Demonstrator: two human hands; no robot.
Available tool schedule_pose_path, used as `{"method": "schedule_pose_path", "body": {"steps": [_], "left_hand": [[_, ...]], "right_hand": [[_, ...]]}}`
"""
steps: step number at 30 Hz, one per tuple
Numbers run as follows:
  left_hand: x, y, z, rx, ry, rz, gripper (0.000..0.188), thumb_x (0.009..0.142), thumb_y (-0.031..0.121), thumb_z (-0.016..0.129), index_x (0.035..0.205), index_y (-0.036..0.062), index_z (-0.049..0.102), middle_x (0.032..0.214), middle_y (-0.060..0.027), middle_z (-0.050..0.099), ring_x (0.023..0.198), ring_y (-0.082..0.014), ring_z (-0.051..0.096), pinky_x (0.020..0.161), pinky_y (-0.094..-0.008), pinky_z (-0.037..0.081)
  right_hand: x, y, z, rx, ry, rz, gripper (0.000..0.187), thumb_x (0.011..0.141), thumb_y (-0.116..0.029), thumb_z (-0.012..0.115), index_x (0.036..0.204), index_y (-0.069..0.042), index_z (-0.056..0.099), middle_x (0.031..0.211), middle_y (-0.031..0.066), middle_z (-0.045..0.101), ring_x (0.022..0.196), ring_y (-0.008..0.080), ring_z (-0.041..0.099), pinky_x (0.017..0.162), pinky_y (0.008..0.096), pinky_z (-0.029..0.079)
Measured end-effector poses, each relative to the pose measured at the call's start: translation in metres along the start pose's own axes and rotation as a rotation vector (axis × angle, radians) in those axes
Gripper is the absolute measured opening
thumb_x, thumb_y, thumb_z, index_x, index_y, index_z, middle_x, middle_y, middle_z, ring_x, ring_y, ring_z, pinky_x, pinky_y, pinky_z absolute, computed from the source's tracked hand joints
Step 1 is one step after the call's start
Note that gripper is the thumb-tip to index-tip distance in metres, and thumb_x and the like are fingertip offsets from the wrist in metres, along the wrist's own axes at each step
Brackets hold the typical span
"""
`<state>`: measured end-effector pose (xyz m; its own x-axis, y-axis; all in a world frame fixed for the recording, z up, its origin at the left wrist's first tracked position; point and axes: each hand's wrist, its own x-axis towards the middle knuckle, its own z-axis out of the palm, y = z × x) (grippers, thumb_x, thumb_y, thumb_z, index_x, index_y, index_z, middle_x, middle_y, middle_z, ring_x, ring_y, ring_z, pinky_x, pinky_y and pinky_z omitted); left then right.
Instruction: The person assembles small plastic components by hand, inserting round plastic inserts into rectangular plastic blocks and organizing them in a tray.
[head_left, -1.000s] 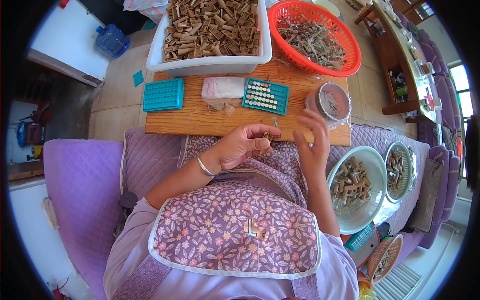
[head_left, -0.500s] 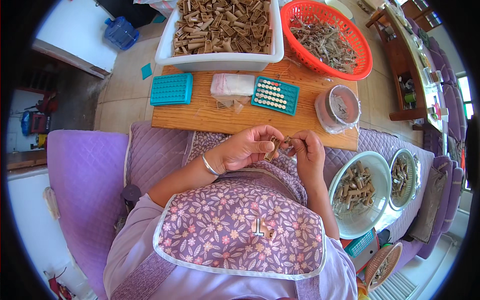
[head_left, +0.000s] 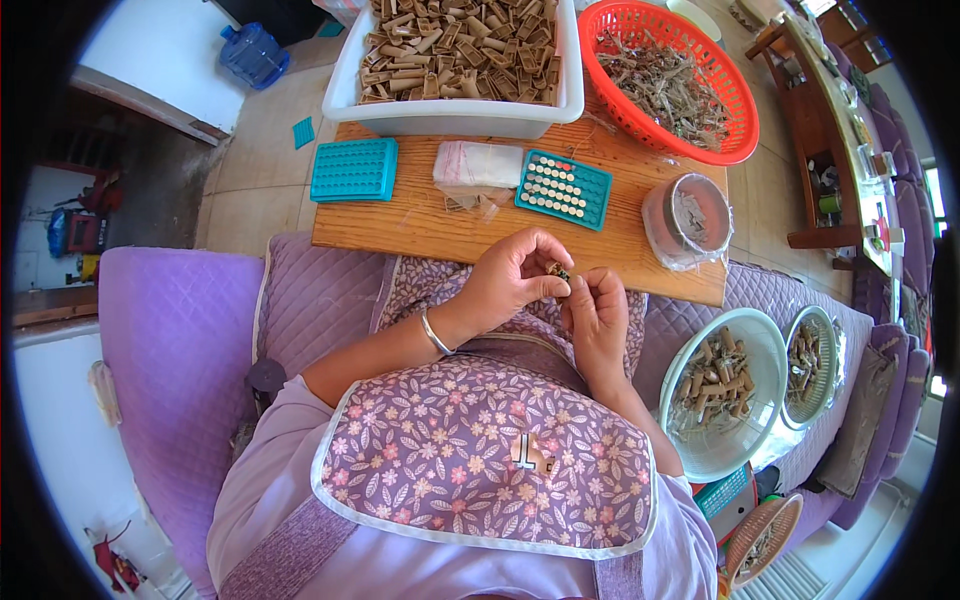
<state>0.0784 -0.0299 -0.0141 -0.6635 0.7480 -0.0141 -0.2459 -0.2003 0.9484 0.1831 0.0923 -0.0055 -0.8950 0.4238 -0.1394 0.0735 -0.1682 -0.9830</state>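
Between the thumb and fingers of my left hand point(head_left: 515, 282) is a small brown plastic casing point(head_left: 558, 271), mostly covered by the fingers; a dark, greenish bit shows at its end. My right hand point(head_left: 597, 315) is closed in a pinch right beside it, thumb and forefinger together at the casing's lower end. Whatever those fingertips hold is too small to make out. Just beyond the hands, a teal tray point(head_left: 597, 212) on the wooden table point(head_left: 400, 228) carries rows of small round silvery button cells point(head_left: 552, 190).
A white tub point(head_left: 460, 122) of brown casings and a red basket point(head_left: 745, 130) of thin clear-and-metal pieces stand at the back. Teal trays point(head_left: 353, 170), a white packet point(head_left: 477, 165) and a clear-wrapped round container point(head_left: 690, 225) share the table. Pale green basins point(head_left: 675, 440) sit at my right.
The brown casing has turned, so its end shows instead of its long side. My right hand has come in against it and dropped slightly. The whole view has shifted a little.
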Motion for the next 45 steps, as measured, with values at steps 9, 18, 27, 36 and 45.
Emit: {"method": "schedule_pose_path", "body": {"steps": [9,18,27,36,45], "left_hand": [[-0.004,0.005,-0.009,-0.113,-0.115,-0.153,0.028,0.082,0.009,0.073,0.104,0.0026,0.058,0.093,-0.0028,0.061,0.083,-0.0091,0.06,0.074,-0.0241,0.052],[-0.007,-0.005,-0.006,-0.171,-0.1,-0.096,0.025,0.082,0.009,0.073,0.101,0.004,0.057,0.092,-0.0023,0.06,0.084,-0.0102,0.06,0.075,-0.0248,0.053],[-0.007,0.01,-0.003,0.218,0.011,0.109,0.035,0.073,0.015,0.081,0.098,0.004,0.058,0.09,-0.001,0.058,0.079,-0.0075,0.056,0.07,-0.0235,0.05],[-0.007,0.025,-0.014,0.595,-0.095,0.143,0.033,0.071,0.018,0.081,0.094,0.0039,0.061,0.091,-0.0039,0.061,0.075,-0.0107,0.058,0.069,-0.0242,0.051],[-0.01,0.007,-0.013,-0.023,0.003,-0.005,0.022,0.086,0.002,0.066,0.107,0.0027,0.06,0.103,-0.0028,0.064,0.091,-0.0081,0.06,0.079,-0.0222,0.05]], "right_hand": [[0.008,-0.013,-0.011,-0.736,0.081,-0.747,0.007,0.086,-0.004,0.062,0.089,-0.001,0.056,0.076,0.0116,0.058,0.063,0.0244,0.056,0.057,0.0331,0.045],[0.005,-0.014,-0.012,-0.832,0.03,-0.697,0.01,0.084,-0.005,0.063,0.091,-0.004,0.056,0.081,0.014,0.06,0.07,0.0336,0.059,0.06,0.0393,0.048],[-0.004,0.002,-0.006,-0.326,0.018,-0.175,0.009,0.089,-0.005,0.061,0.086,-0.003,0.054,0.071,0.0053,0.052,0.063,0.0135,0.05,0.055,0.028,0.041],[0.004,-0.009,-0.011,-0.505,-0.189,-0.226,0.005,0.093,-0.005,0.056,0.089,-0.004,0.053,0.071,0.0,0.052,0.058,0.0059,0.048,0.051,0.0207,0.039],[0.003,-0.027,-0.005,-0.535,-0.13,-0.258,0.02,0.078,-0.002,0.068,0.097,-0.003,0.061,0.08,0.0105,0.058,0.07,0.023,0.058,0.061,0.0329,0.046]]}}
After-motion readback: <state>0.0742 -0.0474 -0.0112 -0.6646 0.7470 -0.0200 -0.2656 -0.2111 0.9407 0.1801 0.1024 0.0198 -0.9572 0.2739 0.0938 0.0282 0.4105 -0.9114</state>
